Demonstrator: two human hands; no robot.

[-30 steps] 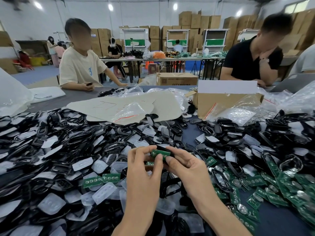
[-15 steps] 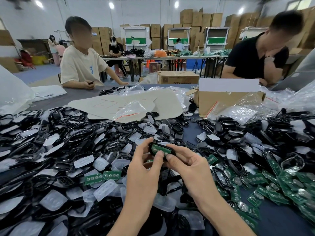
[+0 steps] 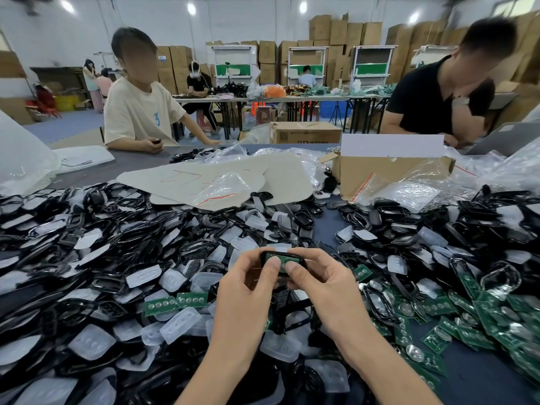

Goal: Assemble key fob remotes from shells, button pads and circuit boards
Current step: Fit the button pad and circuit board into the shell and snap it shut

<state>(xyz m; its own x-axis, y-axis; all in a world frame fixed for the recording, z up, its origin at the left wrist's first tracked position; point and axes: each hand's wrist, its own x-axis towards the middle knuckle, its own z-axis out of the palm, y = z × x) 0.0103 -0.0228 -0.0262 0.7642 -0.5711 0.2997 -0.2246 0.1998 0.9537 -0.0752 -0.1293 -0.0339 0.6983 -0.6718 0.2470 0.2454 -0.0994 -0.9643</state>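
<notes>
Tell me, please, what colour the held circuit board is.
The circuit board is green; the head view shows it.

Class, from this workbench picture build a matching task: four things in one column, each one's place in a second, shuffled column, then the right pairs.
1 black shell
2 heap of green circuit boards
3 cardboard box
4 clear button pads

A far side of the table, right of centre
B gripped between left hand and right hand
C mixed among loose shells on the left
D near right side

Pairs: 1-B, 2-D, 3-A, 4-C
</notes>
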